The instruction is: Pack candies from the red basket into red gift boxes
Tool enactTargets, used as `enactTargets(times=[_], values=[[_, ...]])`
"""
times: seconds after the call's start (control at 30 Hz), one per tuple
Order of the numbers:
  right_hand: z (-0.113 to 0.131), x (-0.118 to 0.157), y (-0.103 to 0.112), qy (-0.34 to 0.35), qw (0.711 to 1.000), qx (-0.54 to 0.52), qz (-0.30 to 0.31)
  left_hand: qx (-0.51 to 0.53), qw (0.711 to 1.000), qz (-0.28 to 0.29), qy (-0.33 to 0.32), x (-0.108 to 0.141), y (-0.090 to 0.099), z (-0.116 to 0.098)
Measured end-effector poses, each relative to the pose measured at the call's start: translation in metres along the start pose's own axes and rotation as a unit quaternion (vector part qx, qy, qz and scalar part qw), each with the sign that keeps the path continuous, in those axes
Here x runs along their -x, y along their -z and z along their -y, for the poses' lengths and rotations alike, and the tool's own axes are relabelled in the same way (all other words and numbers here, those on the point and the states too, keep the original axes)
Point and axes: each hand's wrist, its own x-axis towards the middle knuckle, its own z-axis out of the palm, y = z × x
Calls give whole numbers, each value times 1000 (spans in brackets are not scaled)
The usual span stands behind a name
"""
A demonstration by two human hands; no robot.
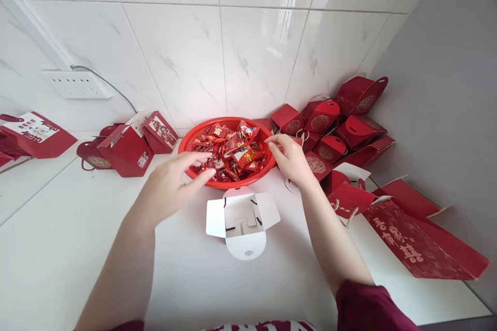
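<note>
Remotely, I have the left hand (pixel 165 186) and right hand (pixel 289 158) open beside the basket (pixel 233 184) near the worktop's (pixel 186 279) back edge; its red packets (pixel 246 155) seem light, slippery, best pinched by their sealed ends.

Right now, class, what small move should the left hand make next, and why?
I would lower the left hand's fingers onto a packet in the basket. They are parted above its left side and seem to hold nothing, while the box nearby stands open with no packets visible inside.
</note>
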Motion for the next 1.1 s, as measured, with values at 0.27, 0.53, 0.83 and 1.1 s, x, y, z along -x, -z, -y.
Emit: enactTargets(times=[0.27,0.53,0.83,1.1], values=[[-9,-33,-41,-49,977,92,187,-16,994,79,73,-56,-18,38],[-4,-27,-40,-41,961,118,248,-2,978,198,70,-64,-34,63],[-9,-26,-45,-35,957,105,267,-74,979,175,72,-73,-44,71],[-6,-30,-23,-54,987,3,154,-91,991,97,8,-72,-34,64]])
